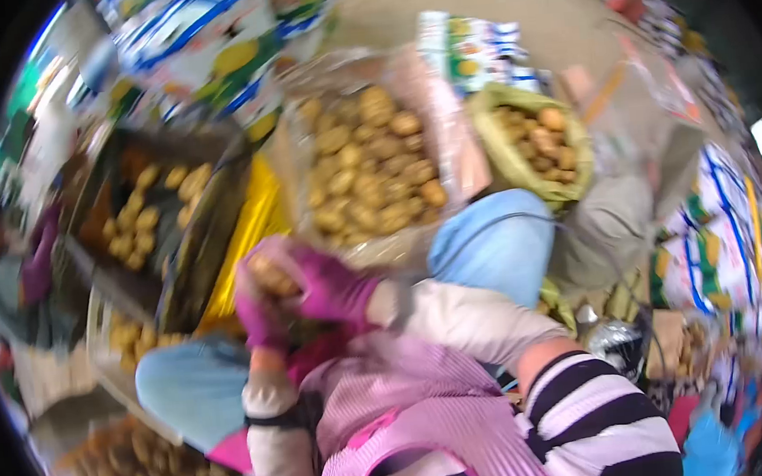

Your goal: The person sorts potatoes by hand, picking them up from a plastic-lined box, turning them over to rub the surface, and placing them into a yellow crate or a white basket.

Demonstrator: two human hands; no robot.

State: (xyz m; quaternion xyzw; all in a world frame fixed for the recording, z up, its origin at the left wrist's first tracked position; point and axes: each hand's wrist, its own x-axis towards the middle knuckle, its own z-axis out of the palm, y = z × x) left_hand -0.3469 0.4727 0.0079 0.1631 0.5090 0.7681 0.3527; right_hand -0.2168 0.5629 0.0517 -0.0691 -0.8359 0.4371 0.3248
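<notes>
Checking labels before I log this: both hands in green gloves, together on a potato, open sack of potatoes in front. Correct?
Not quite. The head view shows the gloves are magenta, not green. The rest holds: left hand and right hand meet on a potato, with the open sack of potatoes in front.

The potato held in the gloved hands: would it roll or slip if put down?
The potato looks rounded, so it would probably roll on a slope. It seems firm, not floppy. Both magenta gloves, left hand and right hand, likely grip it well.
</notes>
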